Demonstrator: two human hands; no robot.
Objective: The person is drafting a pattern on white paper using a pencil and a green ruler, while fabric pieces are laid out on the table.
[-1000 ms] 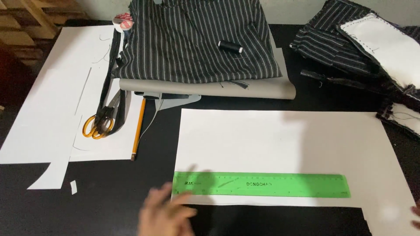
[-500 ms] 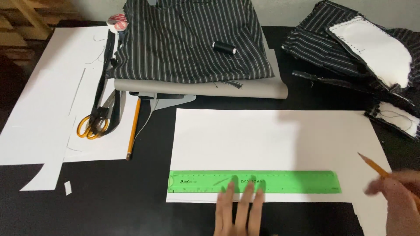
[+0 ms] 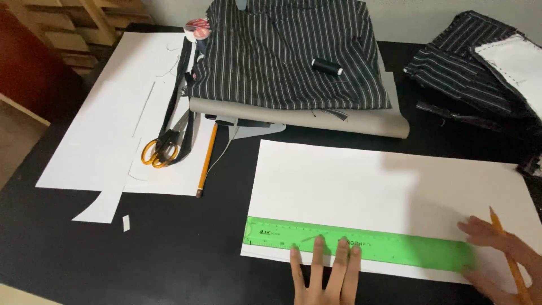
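Green ruler (image 3: 361,247), lower frame, pinned flat on white paper (image 3: 389,192) by left hand (image 3: 327,274); right hand (image 3: 499,254) grips pencil (image 3: 508,257); no line visible.

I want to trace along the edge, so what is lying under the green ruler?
The green ruler lies flat on a white paper sheet, along its near edge. The left hand presses it. The paper beneath it is covered.
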